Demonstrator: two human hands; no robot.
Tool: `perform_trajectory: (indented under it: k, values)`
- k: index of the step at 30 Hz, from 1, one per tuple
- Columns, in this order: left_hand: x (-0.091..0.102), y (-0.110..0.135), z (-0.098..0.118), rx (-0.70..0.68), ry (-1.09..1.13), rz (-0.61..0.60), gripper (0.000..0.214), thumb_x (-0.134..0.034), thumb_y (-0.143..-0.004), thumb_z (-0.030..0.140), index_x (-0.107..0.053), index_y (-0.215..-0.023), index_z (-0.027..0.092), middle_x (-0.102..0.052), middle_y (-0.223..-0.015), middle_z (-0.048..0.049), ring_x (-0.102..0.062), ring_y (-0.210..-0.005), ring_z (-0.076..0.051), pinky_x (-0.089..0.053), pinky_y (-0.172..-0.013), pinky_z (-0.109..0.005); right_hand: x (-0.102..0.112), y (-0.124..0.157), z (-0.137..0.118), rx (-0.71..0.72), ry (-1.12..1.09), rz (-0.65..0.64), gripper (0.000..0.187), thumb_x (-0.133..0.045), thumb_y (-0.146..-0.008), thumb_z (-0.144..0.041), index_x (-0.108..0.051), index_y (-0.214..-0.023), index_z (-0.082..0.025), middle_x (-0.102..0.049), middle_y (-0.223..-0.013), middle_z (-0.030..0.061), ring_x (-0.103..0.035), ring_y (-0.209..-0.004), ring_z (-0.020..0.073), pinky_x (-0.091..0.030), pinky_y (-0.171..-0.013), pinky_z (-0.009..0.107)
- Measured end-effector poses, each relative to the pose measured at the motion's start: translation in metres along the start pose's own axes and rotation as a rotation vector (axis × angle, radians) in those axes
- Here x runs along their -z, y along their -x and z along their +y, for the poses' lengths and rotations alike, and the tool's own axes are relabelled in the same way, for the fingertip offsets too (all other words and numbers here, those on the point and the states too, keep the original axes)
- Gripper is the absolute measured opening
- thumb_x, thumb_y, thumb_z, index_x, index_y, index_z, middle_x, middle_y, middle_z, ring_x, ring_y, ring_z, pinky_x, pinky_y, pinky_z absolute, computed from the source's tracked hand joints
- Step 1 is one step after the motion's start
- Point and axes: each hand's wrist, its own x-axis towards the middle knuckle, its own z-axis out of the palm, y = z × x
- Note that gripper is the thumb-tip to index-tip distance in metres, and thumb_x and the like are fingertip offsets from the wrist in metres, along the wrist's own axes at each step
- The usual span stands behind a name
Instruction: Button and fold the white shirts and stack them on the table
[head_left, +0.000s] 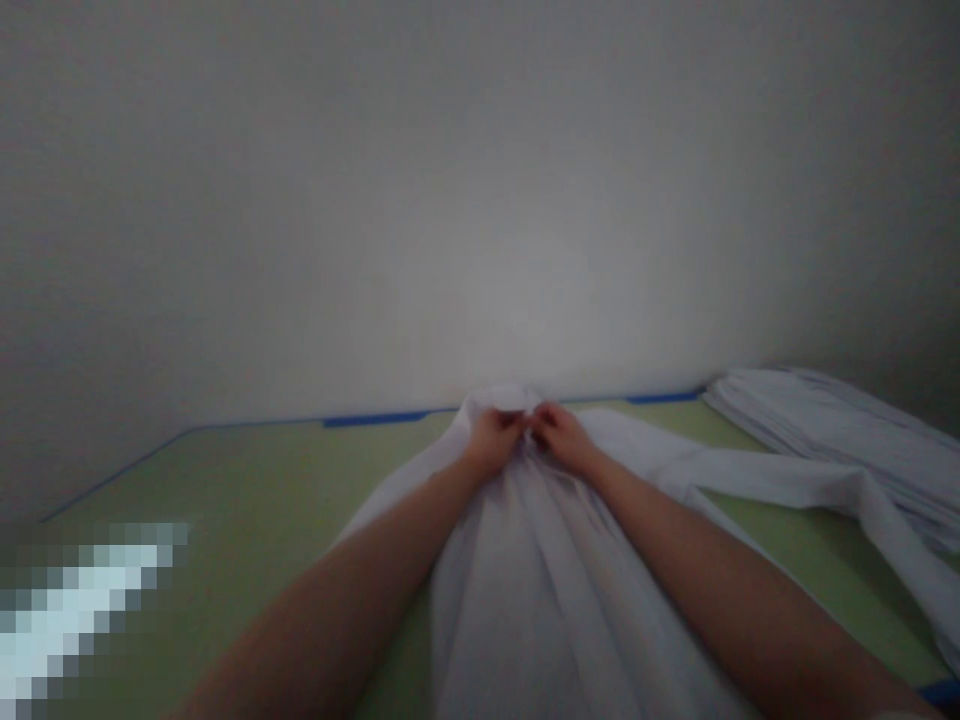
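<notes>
A white garment [540, 580] lies lengthwise on a green table [255, 490], running from the near edge to the far edge. My left hand [496, 436] and my right hand [561, 430] meet at its far end, both closed in a pinch on the bunched white fabric at the collar end [510, 398]. Both forearms stretch out over the cloth. One long sleeve [810, 480] trails off to the right.
A stack of folded white cloth [840, 430] sits at the far right of the table. Blue tape [375, 419] runs along the far table edge against a plain pale wall. A blurred patch covers the lower left corner.
</notes>
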Motion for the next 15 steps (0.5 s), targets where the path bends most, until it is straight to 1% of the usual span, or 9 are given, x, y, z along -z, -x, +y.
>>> perform_trajectory:
  k: [3, 6, 8, 12, 15]
  values:
    - [-0.0029, 0.0016, 0.0059, -0.081, -0.089, -0.033, 0.014, -0.056, -0.074, 0.027, -0.062, -0.077, 0.015, -0.064, -0.071, -0.003, -0.057, -0.07, -0.015, -0.044, -0.065, -0.025, -0.0006, -0.001, 0.0028, -0.032, -0.063, 0.016, 0.022, -0.053, -0.076, -0.04, -0.046, -0.075, -0.019, -0.049, -0.054, -0.0047, -0.044, -0.046, 0.0096, -0.036, -0.045, 0.022]
    - [-0.0065, 0.0053, 0.009, -0.108, -0.155, 0.008, 0.019, -0.058, -0.071, 0.023, -0.061, -0.088, 0.016, -0.065, -0.078, -0.0037, -0.058, -0.073, -0.015, -0.044, -0.068, -0.025, -0.0015, -0.0024, 0.0054, -0.076, -0.098, 0.033, 0.019, -0.052, -0.074, -0.037, -0.047, -0.074, -0.019, -0.047, -0.051, -0.005, -0.043, -0.044, 0.0097, -0.034, -0.042, 0.022]
    - [-0.0086, 0.0076, 0.0098, -0.114, -0.202, 0.044, 0.022, -0.058, -0.069, 0.021, -0.061, -0.091, 0.016, -0.065, -0.081, -0.0042, -0.058, -0.073, -0.015, -0.045, -0.067, -0.025, -0.0019, -0.0033, 0.0055, -0.105, -0.085, 0.055, 0.017, -0.051, -0.073, -0.035, -0.048, -0.072, -0.018, -0.047, -0.05, -0.0047, -0.043, -0.044, 0.0097, -0.033, -0.042, 0.022]
    - [-0.0091, 0.0071, 0.0081, -0.063, -0.259, 0.088, 0.017, -0.058, -0.07, 0.024, -0.063, -0.085, 0.015, -0.065, -0.079, -0.0059, -0.058, -0.069, -0.015, -0.045, -0.064, -0.026, -0.0026, -0.0036, 0.0007, -0.102, 0.007, 0.083, 0.015, -0.048, -0.075, -0.031, -0.051, -0.072, -0.017, -0.048, -0.052, -0.0031, -0.044, -0.046, 0.0097, -0.034, -0.044, 0.021]
    - [-0.0053, 0.0018, 0.0051, 0.014, -0.214, 0.146, 0.021, -0.061, -0.069, 0.026, -0.065, -0.086, 0.014, -0.066, -0.079, -0.007, -0.059, -0.071, -0.016, -0.046, -0.064, -0.026, -0.0041, -0.0016, -0.0035, 0.005, 0.064, 0.068, 0.019, -0.048, -0.078, -0.035, -0.054, -0.079, -0.016, -0.052, -0.058, -0.002, -0.046, -0.051, 0.0099, -0.036, -0.047, 0.021]
